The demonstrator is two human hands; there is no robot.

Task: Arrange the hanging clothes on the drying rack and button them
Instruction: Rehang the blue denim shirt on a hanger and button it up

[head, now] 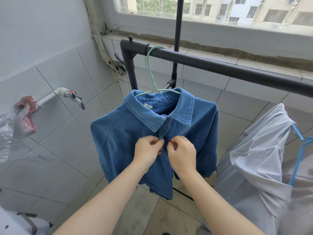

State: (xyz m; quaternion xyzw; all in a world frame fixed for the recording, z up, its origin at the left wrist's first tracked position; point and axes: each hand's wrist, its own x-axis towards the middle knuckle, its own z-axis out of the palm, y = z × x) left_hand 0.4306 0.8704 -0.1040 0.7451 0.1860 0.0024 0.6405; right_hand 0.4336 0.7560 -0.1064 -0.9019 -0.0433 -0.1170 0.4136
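Observation:
A blue denim shirt (pixel 122 136) hangs on a pale green hanger (pixel 151 70) hooked over the dark rail of the drying rack (pixel 220 66). Its top collar button is fastened. My left hand (pixel 149 150) pinches the left edge of the shirt's front placket just below the collar. My right hand (pixel 182 152) pinches the right edge, with a small dark button (pixel 168 140) at its fingertips. The two hands almost touch at the shirt's middle. The lower part of the placket is hidden behind my hands.
A pale grey shirt (pixel 257 167) on a blue hanger (pixel 299 150) hangs to the right, close to the blue one. A tap (pixel 76 97) and a plastic bag (pixel 20 119) are on the tiled wall at left. A window runs behind the rack.

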